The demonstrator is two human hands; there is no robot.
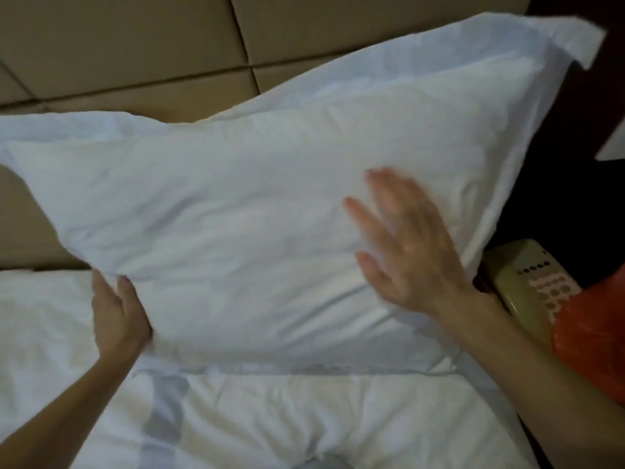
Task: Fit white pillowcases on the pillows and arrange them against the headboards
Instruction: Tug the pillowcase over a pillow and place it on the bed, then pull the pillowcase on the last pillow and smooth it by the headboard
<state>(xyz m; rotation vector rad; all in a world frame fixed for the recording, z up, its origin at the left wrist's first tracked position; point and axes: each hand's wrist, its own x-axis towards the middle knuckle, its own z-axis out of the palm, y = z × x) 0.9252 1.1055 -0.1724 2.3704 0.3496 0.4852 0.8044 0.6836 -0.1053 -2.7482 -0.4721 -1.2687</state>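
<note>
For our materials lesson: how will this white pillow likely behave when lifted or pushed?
Probably soft and yielding: the pillow creases near the flat right hand. Likely light: the left hand grips just one corner. Its border looks floppy, curling at the top right.

Pillow [253, 211], as I see it through the head camera: a plump rectangle fully cased in a white pillowcase [571, 35], whose flat flanged border shows along the top edge and at the upper right corner. It stands on its long lower edge at the head end of the bed [304, 418], near the bed's right edge, tilted so that its right end rides higher than its left. Its back faces the tan padded headboard [118, 45]; whether they touch I cannot tell. The fabric is lightly creased. My left hand [118, 316] grips the lower left corner; my right hand [406, 245], blurred, lies flat against the front face.
</note>
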